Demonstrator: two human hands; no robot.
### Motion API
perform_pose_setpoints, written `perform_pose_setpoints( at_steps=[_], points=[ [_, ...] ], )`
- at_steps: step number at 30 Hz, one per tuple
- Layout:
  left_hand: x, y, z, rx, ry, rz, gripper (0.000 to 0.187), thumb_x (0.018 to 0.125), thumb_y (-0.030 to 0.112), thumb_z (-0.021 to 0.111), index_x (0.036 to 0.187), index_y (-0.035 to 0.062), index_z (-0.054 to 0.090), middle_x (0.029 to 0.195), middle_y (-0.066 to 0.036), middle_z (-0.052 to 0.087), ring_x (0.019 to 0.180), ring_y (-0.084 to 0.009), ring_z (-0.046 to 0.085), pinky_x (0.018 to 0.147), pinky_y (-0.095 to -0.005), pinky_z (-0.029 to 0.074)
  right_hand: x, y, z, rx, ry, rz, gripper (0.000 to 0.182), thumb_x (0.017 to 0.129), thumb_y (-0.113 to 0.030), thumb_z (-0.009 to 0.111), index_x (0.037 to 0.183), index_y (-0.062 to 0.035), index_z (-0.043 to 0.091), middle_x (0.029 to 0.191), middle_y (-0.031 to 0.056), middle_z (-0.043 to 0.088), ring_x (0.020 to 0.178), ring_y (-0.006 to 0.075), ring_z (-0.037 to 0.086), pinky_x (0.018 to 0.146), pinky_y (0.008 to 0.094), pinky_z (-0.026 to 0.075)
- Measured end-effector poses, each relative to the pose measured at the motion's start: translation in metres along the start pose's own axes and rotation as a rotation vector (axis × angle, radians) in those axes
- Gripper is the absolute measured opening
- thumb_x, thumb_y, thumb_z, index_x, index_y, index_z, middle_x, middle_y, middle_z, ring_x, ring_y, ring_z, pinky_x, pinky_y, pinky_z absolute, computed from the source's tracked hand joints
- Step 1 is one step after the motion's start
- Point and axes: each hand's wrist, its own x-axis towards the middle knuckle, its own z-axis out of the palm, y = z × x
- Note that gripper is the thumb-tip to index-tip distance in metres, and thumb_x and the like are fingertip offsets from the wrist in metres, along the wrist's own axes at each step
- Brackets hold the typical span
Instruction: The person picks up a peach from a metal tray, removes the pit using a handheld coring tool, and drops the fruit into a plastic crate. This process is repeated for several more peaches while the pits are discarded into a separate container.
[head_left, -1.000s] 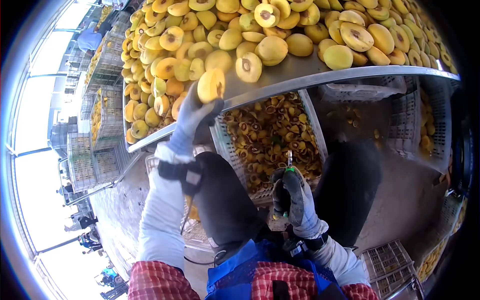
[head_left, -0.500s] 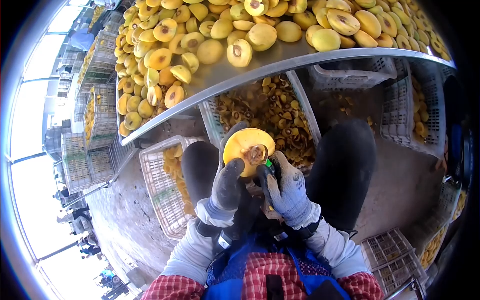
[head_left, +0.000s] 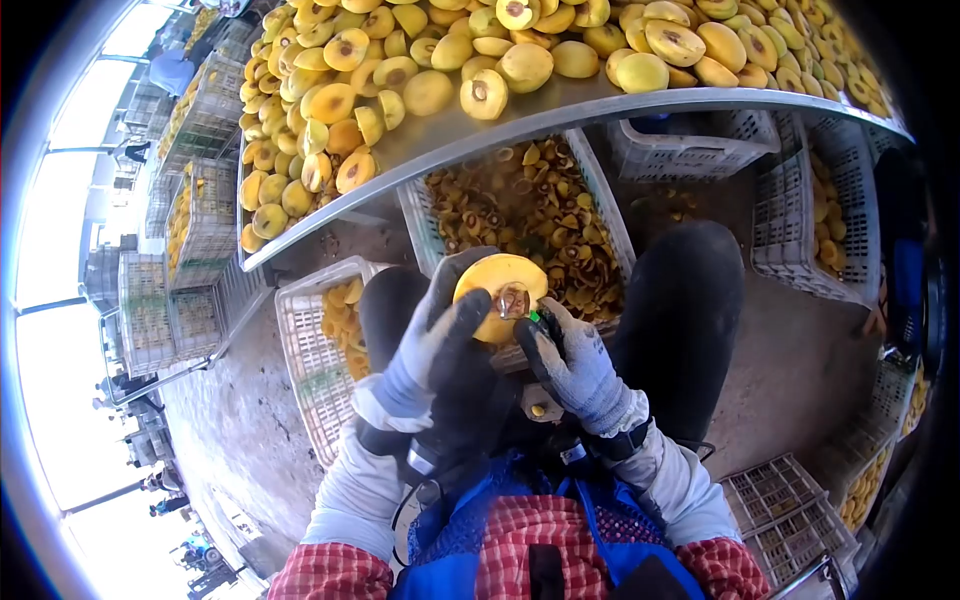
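My left hand [head_left: 436, 335], in a grey glove with dark fingers, grips a halved yellow fruit [head_left: 490, 272], cut face up with a brown centre. My right hand [head_left: 578, 366], gloved too, closes round a small tool with a green part [head_left: 534, 316]. The tool's curved metal end lies against the brown centre of the fruit. Under the hands and beyond them stands a crate [head_left: 602, 190] of brown and yellow scraps.
A metal table [head_left: 440, 145] piled with halved yellow fruit [head_left: 525, 68] spans the top. A white crate [head_left: 300, 350] with yellow pieces stands left of my legs. More crates [head_left: 815, 215] stand at the right, others [head_left: 205, 215] are stacked at the left.
Both hands and the fruit have shifted only slightly. My left hand's grip has turned a little, and the tool's end has moved on the brown centre. The whole view has shifted slightly.
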Motion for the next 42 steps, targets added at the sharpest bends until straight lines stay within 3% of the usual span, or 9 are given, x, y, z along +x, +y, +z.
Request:
perform_pose_setpoints(
  at_steps=[2, 6, 12, 13, 18, 26, 37, 39, 42],
  points=[
    [0.000, 0.025, -0.010, 0.378, 0.046, -0.132, 0.033, 0.094, 0.021, 0.055, 0.119, 0.0000, 0.050, 0.107, -0.007, 0.056, 0.102, -0.0120, 0.051, 0.090, -0.0266, 0.041, 0.002, -0.006, 0.002, 0.227, -0.184, 0.388, 0.027, 0.092, -0.024, 0.053, 0.105, -0.0009, 0.053, 0.079, 0.0216, 0.061, 0.074, 0.0371, 0.062, 0.059, 0.0426, 0.047],
    [0.004, 0.003, -0.008, 0.486, 0.150, -0.078, 0.021, 0.094, 0.015, 0.056, 0.105, -0.0021, 0.055, 0.088, -0.003, 0.057, 0.080, -0.0098, 0.053, 0.072, -0.0256, 0.044, -0.002, -0.002, 0.013, 0.324, -0.226, 0.496, 0.031, 0.092, -0.028, 0.052, 0.102, 0.0012, 0.053, 0.075, 0.0224, 0.060, 0.072, 0.0376, 0.062, 0.060, 0.0425, 0.046],
    [-0.003, -0.017, 0.010, 0.595, 0.338, 0.089, 0.031, 0.085, 0.018, 0.067, 0.109, 0.0017, 0.059, 0.093, -0.011, 0.066, 0.085, -0.0171, 0.064, 0.077, -0.0276, 0.049, -0.022, -0.006, 0.037, 0.783, -0.152, 0.762, 0.030, 0.095, -0.027, 0.049, 0.099, 0.0028, 0.056, 0.071, 0.0158, 0.060, 0.064, 0.0280, 0.059, 0.060, 0.0358, 0.045],
    [-0.004, -0.018, 0.012, 0.644, 0.369, 0.146, 0.032, 0.084, 0.018, 0.068, 0.110, 0.0019, 0.059, 0.094, -0.012, 0.066, 0.086, -0.0193, 0.065, 0.077, -0.0284, 0.049, -0.024, -0.006, 0.038, 0.753, -0.139, 0.740, 0.030, 0.096, -0.026, 0.047, 0.099, 0.0028, 0.056, 0.070, 0.0109, 0.058, 0.064, 0.0187, 0.055, 0.062, 0.0312, 0.044],
    [-0.006, -0.032, 0.011, 0.650, 0.386, 0.147, 0.032, 0.084, 0.014, 0.067, 0.113, 0.0014, 0.057, 0.098, -0.012, 0.065, 0.089, -0.0187, 0.064, 0.079, -0.0280, 0.049, -0.025, -0.008, 0.035, 1.020, -0.108, 0.775, 0.030, 0.097, -0.026, 0.047, 0.099, 0.0027, 0.056, 0.072, 0.0100, 0.059, 0.068, 0.0133, 0.054, 0.063, 0.0300, 0.044],
    [-0.008, -0.042, 0.026, 0.100, 0.433, 0.312, 0.038, 0.089, 0.009, 0.061, 0.122, -0.0024, 0.049, 0.110, -0.010, 0.060, 0.099, -0.0153, 0.057, 0.087, -0.0263, 0.046, -0.014, -0.017, 0.025, 0.519, 0.033, 0.546, 0.028, 0.096, -0.023, 0.049, 0.100, 0.0041, 0.055, 0.074, 0.0176, 0.061, 0.067, 0.0264, 0.062, 0.059, 0.0342, 0.045],
    [-0.004, -0.047, 0.026, 0.265, 0.443, 0.297, 0.034, 0.089, 0.009, 0.062, 0.119, -0.0015, 0.051, 0.105, -0.009, 0.061, 0.096, -0.0133, 0.057, 0.086, -0.0254, 0.046, -0.029, -0.001, 0.034, 0.584, -0.039, 0.603, 0.023, 0.093, -0.018, 0.051, 0.101, 0.0039, 0.054, 0.081, 0.0217, 0.060, 0.072, 0.0337, 0.060, 0.061, 0.0402, 0.044],
    [-0.003, -0.046, 0.022, 0.255, 0.406, 0.225, 0.032, 0.088, 0.008, 0.062, 0.118, -0.0012, 0.053, 0.104, -0.008, 0.061, 0.094, -0.0124, 0.057, 0.085, -0.0249, 0.046, -0.034, 0.005, 0.035, 0.678, -0.123, 0.724, 0.024, 0.096, -0.023, 0.047, 0.104, -0.0018, 0.053, 0.080, 0.0081, 0.058, 0.063, 0.0184, 0.056, 0.055, 0.0284, 0.045],
    [0.002, -0.040, 0.020, 0.186, 0.331, 0.130, 0.031, 0.088, 0.007, 0.062, 0.116, -0.0010, 0.054, 0.103, -0.007, 0.061, 0.093, -0.0116, 0.057, 0.084, -0.0241, 0.046, -0.042, 0.012, 0.047, 0.760, -0.044, 0.652, 0.025, 0.098, -0.029, 0.046, 0.102, -0.0056, 0.053, 0.075, 0.0017, 0.056, 0.053, 0.0103, 0.051, 0.045, 0.0226, 0.042]
  ],
)
